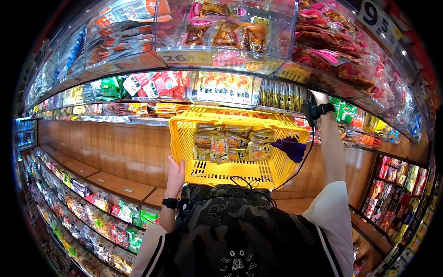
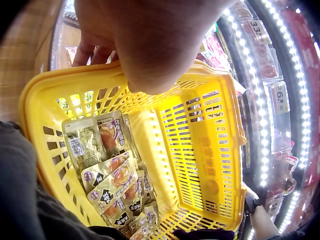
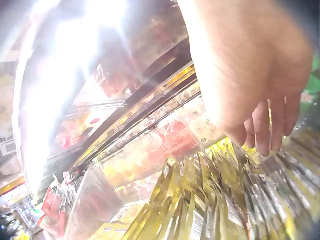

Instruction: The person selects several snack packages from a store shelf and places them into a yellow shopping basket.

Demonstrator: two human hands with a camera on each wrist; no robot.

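Observation:
My left hand (image 1: 176,173) grips the side rim of a yellow shopping basket (image 1: 176,143), thumb inside and fingers over the outer side in the left wrist view. Several gold snack packets (image 1: 219,148) lie in the basket, stacked toward one side. A dark purple cloth-like thing (image 1: 291,148) hangs at its right end. My right hand (image 3: 255,75) reaches into a shelf bin, under the upper shelf. Its fingers point down, tips right at the top edges of a tight upright row of gold packets (image 3: 200,195). No packet shows lifted out of that row.
Packs of brown snacks (image 1: 226,34) fill the upper shelf, whose clear front edge overhangs the right forearm. White-and-red packs (image 1: 226,87) and green packs (image 1: 344,111) flank the gold row. A wooden panel (image 1: 101,143) stands below the shelves. A black cable (image 1: 307,159) trails from the right wrist.

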